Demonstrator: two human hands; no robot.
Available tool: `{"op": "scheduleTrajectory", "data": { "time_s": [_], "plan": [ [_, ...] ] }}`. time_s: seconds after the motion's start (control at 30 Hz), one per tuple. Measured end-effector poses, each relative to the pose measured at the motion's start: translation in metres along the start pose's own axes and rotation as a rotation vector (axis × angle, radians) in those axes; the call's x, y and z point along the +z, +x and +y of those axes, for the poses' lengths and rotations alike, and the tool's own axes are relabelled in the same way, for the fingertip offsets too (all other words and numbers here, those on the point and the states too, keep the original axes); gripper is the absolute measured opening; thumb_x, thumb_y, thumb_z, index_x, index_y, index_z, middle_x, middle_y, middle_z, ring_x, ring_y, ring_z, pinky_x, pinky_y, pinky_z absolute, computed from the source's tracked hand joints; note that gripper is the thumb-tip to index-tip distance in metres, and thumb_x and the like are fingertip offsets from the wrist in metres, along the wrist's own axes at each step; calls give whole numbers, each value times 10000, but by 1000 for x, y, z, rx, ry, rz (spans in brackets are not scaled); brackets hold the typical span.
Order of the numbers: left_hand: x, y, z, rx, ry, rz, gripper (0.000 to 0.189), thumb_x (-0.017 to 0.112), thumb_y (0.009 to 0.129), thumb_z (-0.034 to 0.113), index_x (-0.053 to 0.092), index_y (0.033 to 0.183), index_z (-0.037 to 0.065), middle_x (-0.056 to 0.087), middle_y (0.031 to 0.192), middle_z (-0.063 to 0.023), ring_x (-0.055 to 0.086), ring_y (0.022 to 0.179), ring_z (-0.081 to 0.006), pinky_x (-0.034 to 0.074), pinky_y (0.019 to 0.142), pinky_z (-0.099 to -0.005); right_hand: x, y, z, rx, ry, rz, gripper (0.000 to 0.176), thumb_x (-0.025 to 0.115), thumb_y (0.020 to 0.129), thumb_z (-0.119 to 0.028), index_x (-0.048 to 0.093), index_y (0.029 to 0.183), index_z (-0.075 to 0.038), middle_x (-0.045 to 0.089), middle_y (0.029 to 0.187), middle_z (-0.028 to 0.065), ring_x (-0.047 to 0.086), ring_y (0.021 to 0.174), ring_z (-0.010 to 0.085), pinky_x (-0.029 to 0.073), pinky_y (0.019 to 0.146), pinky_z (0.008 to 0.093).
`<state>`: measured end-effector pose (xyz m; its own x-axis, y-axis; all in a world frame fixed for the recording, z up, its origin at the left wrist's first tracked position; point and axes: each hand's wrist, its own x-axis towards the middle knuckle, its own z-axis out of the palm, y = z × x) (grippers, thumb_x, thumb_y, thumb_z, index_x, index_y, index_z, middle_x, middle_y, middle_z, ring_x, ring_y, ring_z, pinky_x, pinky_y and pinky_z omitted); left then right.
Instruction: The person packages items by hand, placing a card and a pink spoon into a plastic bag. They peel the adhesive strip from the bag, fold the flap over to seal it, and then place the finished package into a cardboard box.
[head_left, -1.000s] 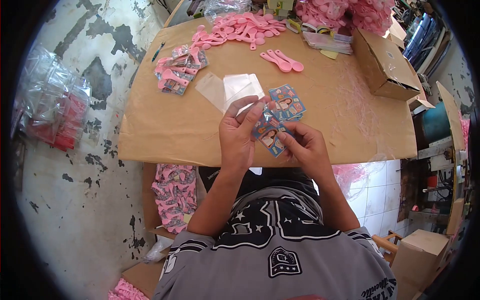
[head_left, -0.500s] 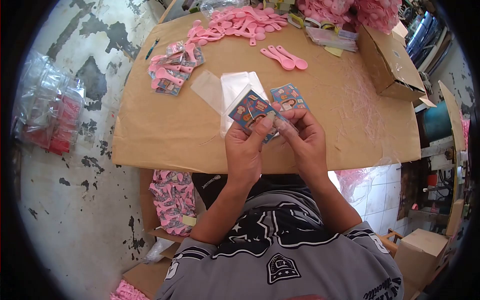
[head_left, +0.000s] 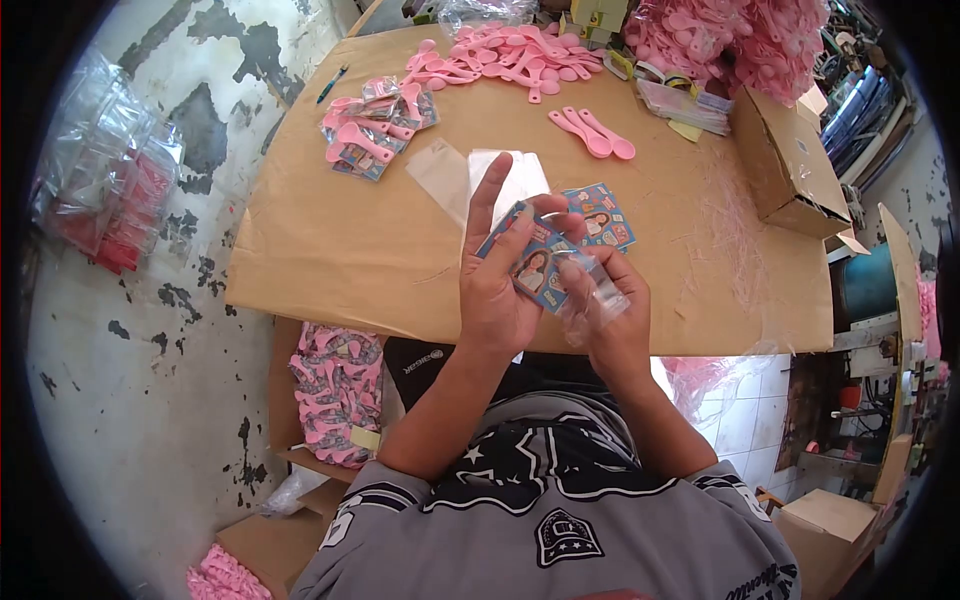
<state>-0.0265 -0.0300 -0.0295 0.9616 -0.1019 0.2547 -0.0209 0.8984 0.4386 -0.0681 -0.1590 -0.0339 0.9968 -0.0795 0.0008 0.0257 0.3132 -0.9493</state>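
Note:
My left hand (head_left: 495, 290) pinches a blue printed card (head_left: 538, 262) between thumb and fingers, its index finger pointing up. At the card's lower right end, my right hand (head_left: 615, 315) grips a crumpled clear plastic bag (head_left: 597, 298), which overlaps that end of the card. More blue cards (head_left: 606, 218) lie on the table just behind my hands. Partly hidden by my left hand is a stack of clear bags (head_left: 510, 172), with a single bag (head_left: 440, 180) to its left. Two or three pink spoons (head_left: 595, 135) lie beyond.
A pink spoon pile (head_left: 510, 58) covers the brown table's (head_left: 340, 250) far side. Packed spoons with cards (head_left: 372, 130) and a pen (head_left: 332, 84) are at the left. An open cardboard box (head_left: 790, 165) and tape rolls (head_left: 650, 73) sit at the right.
The card has turned and moved slightly right, and the clear bag now shows bunched in my right hand. My left index finger has lifted. The whole view has shifted a little.

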Motion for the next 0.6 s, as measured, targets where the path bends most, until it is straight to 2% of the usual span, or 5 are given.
{"op": "scheduleTrajectory", "data": {
  "time_s": [0.17,0.37,0.47,0.5,0.6],
  "plan": [
    [2,-1,-8,-31,-30,78,470,526,1107,140,399,1558,90,668,1114,-114,687,1017,-213,608,916,-402,-3,4,3,50,18,-48,198,779,976,-145,603,980,-57,628,827,-23,546,710,26,425,599,209],
    [-3,9,-7,-36,30,249,391,575,1109,242,481,1432,43,630,971,-54,648,872,-154,588,831,-352,3,16,15,-251,-322,62,208,801,911,-65,606,982,-65,632,892,22,570,730,77,442,569,255],
    [-21,16,4,-62,-43,323,385,578,1108,290,505,1404,54,635,969,-41,642,853,-138,582,821,-348,-13,25,-8,-632,-755,-204,209,796,859,-10,640,986,-67,647,925,59,582,692,153,467,586,280],
    [-31,20,11,-67,-69,362,391,577,1104,354,539,1368,68,638,964,-29,635,827,-126,572,830,-343,-15,31,-19,-681,-802,-319,206,775,837,21,675,995,-65,663,906,91,612,690,222,494,604,313],
    [-58,31,36,47,-44,398,401,573,1102,392,564,1348,76,635,956,-21,625,821,-120,558,843,-337,-30,70,-46,-815,-955,-278,187,755,866,11,697,1034,-46,670,872,107,647,716,232,513,619,334]
  ]
}}
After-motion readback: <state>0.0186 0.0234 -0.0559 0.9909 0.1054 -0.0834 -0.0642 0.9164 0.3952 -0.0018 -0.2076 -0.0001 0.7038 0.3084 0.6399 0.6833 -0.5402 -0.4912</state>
